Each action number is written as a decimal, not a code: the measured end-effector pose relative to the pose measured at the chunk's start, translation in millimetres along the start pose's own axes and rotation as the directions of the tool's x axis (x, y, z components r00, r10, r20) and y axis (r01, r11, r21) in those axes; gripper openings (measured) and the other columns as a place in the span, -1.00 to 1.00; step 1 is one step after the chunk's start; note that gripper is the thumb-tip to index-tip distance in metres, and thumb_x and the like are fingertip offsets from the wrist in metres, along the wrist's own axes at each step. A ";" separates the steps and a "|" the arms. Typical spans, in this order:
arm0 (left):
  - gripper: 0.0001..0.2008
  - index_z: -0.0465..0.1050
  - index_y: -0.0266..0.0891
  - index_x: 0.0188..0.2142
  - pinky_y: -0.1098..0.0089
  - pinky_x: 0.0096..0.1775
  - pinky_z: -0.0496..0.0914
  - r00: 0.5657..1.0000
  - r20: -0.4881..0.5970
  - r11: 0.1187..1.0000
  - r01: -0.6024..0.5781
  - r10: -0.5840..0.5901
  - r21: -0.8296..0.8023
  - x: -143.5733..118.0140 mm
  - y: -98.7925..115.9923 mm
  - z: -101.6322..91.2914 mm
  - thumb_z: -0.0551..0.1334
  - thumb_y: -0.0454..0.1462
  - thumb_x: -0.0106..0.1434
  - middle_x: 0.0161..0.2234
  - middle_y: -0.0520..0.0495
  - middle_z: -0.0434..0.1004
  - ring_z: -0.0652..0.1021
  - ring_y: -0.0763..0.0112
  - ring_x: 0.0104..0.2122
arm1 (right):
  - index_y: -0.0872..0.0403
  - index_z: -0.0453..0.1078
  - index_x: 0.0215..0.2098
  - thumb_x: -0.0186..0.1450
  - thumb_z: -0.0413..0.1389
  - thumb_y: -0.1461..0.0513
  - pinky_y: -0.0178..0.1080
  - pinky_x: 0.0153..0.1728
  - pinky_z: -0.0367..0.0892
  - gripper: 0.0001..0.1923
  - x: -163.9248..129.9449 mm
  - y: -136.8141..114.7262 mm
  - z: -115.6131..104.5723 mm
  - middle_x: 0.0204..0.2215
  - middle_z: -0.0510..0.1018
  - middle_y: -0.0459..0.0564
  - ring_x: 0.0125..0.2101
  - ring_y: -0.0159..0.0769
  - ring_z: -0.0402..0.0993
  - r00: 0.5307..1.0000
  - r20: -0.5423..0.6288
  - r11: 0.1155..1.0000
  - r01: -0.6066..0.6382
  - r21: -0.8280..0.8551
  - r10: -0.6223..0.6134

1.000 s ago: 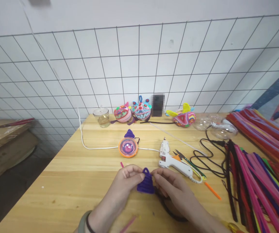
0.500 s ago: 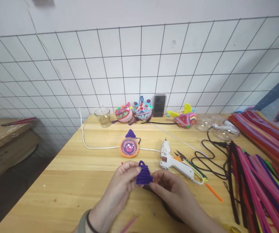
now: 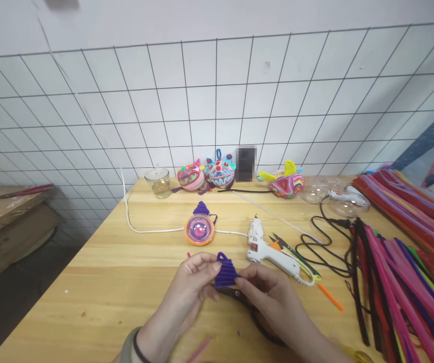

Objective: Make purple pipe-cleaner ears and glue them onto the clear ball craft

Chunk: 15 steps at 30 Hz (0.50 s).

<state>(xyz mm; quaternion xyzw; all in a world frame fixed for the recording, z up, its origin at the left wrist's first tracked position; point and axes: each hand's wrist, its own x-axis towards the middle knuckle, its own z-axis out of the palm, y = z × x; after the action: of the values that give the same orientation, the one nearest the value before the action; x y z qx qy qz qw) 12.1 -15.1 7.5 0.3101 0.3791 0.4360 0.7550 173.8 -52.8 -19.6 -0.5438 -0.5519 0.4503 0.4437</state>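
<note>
Purple pipe-cleaner cone (image 3: 225, 270), coiled, sits between both hands just above the wooden surface (image 3: 99, 282), near its front-centre. Left hand (image 3: 192, 282): grip clamped on cone's left side, thumb tip on it near the top, fingers curled behind. Right hand (image 3: 267, 295): fingertips pinch cone's lower right edge; its palm side is hidden. A dark pipe-cleaner strand (image 3: 256, 317) runs out from under the cone, passes beneath right hand and curves toward the frame bottom; where it joins the cone can't be seen. Left wrist w/ greenish bangle (image 3: 128, 348) is cut off at the bottom edge.

Behind the hands: orange-rimmed clear ball (image 3: 199, 230) w/ pink inside and a second purple cone (image 3: 201, 207) touching its far edge. White glue gun (image 3: 267, 247) lies on its side just right of centre, white cord (image 3: 137, 222) trailing left. Small snips (image 3: 296, 254) are partly under the gun, blades hard to make out. Black cable (image 3: 320, 242) coils nearby. Heap of coloured pipe cleaners (image 3: 401, 262) at right, cut off by frame. Back row against the wire grid (image 3: 217, 101): small glass jar (image 3: 157, 182), three pipe-cleaner creatures (image 3: 221, 172), a blurred dark block, clear plastic half-spheres (image 3: 337, 194). Pink strand (image 3: 199, 348) at bottom, partly cropped.
</note>
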 end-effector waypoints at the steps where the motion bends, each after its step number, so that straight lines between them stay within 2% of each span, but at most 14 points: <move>1: -0.76 0.50 -0.33 -0.47 0.57 -0.59 0.40 1.000 0.001 1.000 0.008 -0.008 -0.017 0.4 -0.2 0.0 0.47 -0.28 -0.12 -0.55 -0.01 0.56 0.48 0.54 -0.61 | 0.12 0.45 -0.42 0.22 0.11 0.11 -0.26 -0.43 0.28 -0.76 0.2 -1.0 -0.2 -0.51 0.52 0.00 -0.47 -0.26 0.41 1.000 -0.004 1.000 0.006 -0.023 -0.006; 5: -0.79 0.52 -0.35 -0.43 0.48 -0.40 0.50 1.000 -0.009 0.998 0.013 -0.014 -0.062 3.8 0.6 -3.5 0.45 -0.34 -0.09 -0.46 -0.08 0.61 0.57 0.45 -0.48 | 0.10 0.46 -0.37 0.26 0.03 0.09 -0.31 -0.53 0.21 -0.72 0.7 -10.5 -5.7 -0.56 0.46 -0.07 -0.55 -0.32 0.33 0.999 -0.020 0.987 0.026 -0.158 -0.030; 8: -0.80 0.53 -0.35 -0.42 0.49 -0.41 0.52 0.998 -0.063 0.993 -0.025 0.018 -0.114 6.9 5.9 -8.8 0.45 -0.38 -0.09 -0.45 -0.07 0.62 0.59 0.42 -0.47 | 0.10 0.42 -0.31 0.26 0.04 0.13 -0.28 -0.49 0.25 -0.78 -1.9 -19.9 -16.4 -0.58 0.42 -0.09 -0.55 -0.29 0.34 0.998 -0.022 0.908 0.044 -0.418 -0.058; 10: -0.80 0.52 -0.34 -0.44 0.49 -0.43 0.52 0.989 -0.133 0.982 -0.085 0.063 -0.171 8.4 11.7 -12.3 0.44 -0.43 -0.11 -0.47 -0.04 0.61 0.59 0.44 -0.49 | 0.08 0.42 -0.31 0.17 0.13 0.21 -0.21 -0.36 0.31 -0.87 -5.5 -23.7 -24.5 -0.45 0.49 -0.02 -0.41 -0.20 0.42 0.996 0.054 0.794 0.091 -0.602 -0.073; 12: -0.83 0.51 -0.34 -0.45 0.51 -0.44 0.53 0.978 -0.189 0.968 -0.131 0.090 -0.216 9.4 17.9 -15.2 0.41 -0.49 -0.08 -0.48 -0.03 0.61 0.58 0.46 -0.50 | 0.05 0.45 -0.31 0.11 0.15 0.32 -0.16 -0.23 0.32 -0.84 -9.7 -24.3 -30.5 -0.30 0.52 0.04 -0.25 -0.12 0.43 0.979 0.194 0.701 0.180 -0.690 -0.061; 13: -0.84 0.51 -0.35 -0.45 0.52 -0.44 0.53 0.973 -0.205 0.961 -0.149 0.101 -0.234 9.8 20.6 -16.5 0.39 -0.51 -0.05 -0.48 -0.04 0.61 0.58 0.46 -0.50 | 0.04 0.46 -0.31 0.08 0.15 0.36 -0.14 -0.21 0.33 -0.80 -11.8 -23.5 -32.3 -0.29 0.53 0.04 -0.24 -0.10 0.43 0.970 0.239 0.669 0.200 -0.715 -0.035; 15: -0.85 0.51 -0.35 -0.45 0.52 -0.43 0.53 0.968 -0.221 0.948 -0.179 0.121 -0.263 10.4 24.6 -18.6 0.34 -0.54 -0.01 -0.48 -0.04 0.60 0.59 0.47 -0.50 | 0.02 0.48 -0.34 0.04 0.14 0.40 -0.19 -0.26 0.36 -0.76 -15.5 -20.7 -33.3 -0.32 0.56 0.01 -0.28 -0.13 0.47 0.965 0.260 0.634 0.223 -0.741 -0.036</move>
<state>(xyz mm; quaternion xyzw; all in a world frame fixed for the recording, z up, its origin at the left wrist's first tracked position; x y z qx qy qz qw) -10.5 7.3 14.4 0.1821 0.3633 0.5711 0.7133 202.5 -67.9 7.3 -0.5851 -0.7735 0.1994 0.1398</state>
